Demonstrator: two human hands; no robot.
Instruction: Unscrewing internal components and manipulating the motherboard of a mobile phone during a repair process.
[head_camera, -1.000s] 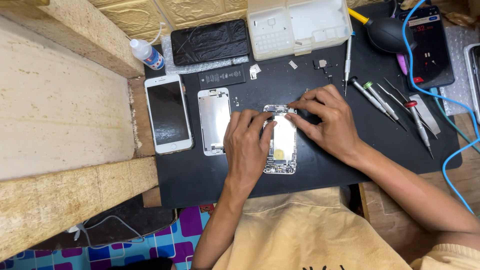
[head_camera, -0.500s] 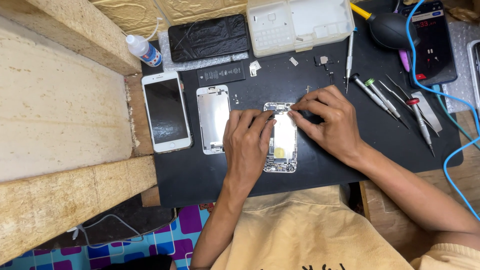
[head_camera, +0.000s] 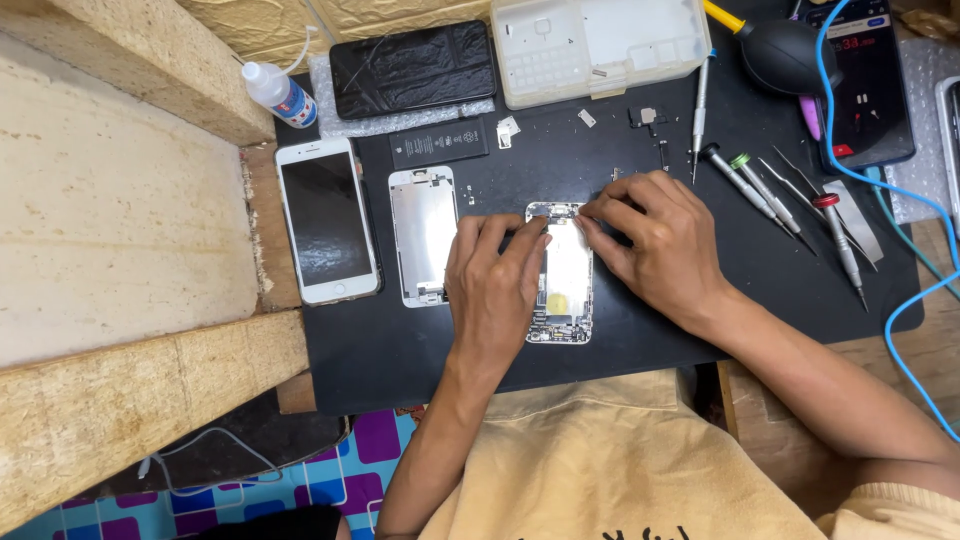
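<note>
From the head camera, both hands meet over an opened phone chassis (head_camera: 566, 275) lying on a black work mat (head_camera: 640, 330) on the table. The left hand (head_camera: 492, 290) lies flat along the chassis's left edge, palm down, fingers curled in over its upper left corner, pressing it to the mat. The right hand (head_camera: 655, 245) comes in from the right with the wrist bent, fingertips pinched together at the chassis's top edge; whether they grip a small part or tool there cannot be told.

A clear plastic parts box (head_camera: 600, 45) sits at the far edge of the mat, its shallow compartments holding what look like tiny pieces, too small to make out. Left of it a dark phone with a cracked back (head_camera: 412, 68) rests on bubble wrap, and a small squeeze bottle with a blue label (head_camera: 280, 92) lies tilted beside it.

Just below, a flat black battery (head_camera: 438, 143) with pale printing lies near the mat's top. A white phone with a dark screen (head_camera: 326, 220) sits at the mat's left edge, and a detached silver screen panel (head_camera: 423, 235) lies between it and the left hand. Several screwdrivers (head_camera: 775, 200) fan out to the right of the right hand, near a black air blower (head_camera: 785, 48) and a blue cable (head_camera: 905, 300).
</note>
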